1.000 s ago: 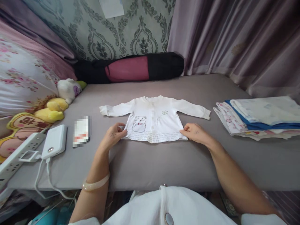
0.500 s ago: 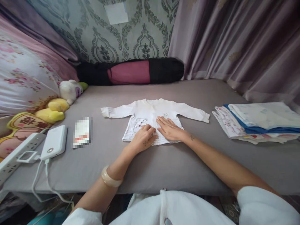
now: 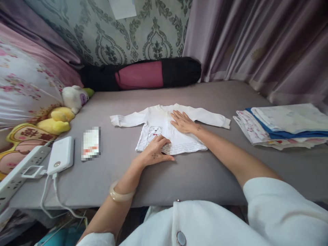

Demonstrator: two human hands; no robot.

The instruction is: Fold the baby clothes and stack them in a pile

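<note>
A small white baby shirt with a printed bear lies spread out on the grey sheet, its sleeves stretched to both sides. My right hand rests flat on the chest of the shirt, fingers spread and palm down. At the lower hem, my left hand touches the cloth below the bear print, its fingers bent a little and the thumb held apart. Neither hand has anything gripped. Part of the shirt front is hidden beneath my hands.
A stack of folded clothes sits at the right. On the left are a white power bank with cables, a power strip, a blurred card and plush toys. A long black and pink bag lies along the wall.
My right hand has slid up the shirt, from the lower front to the chest. My left hand has shifted slightly toward me, its thumb moving outward. The shirt's right hem is more spread.
</note>
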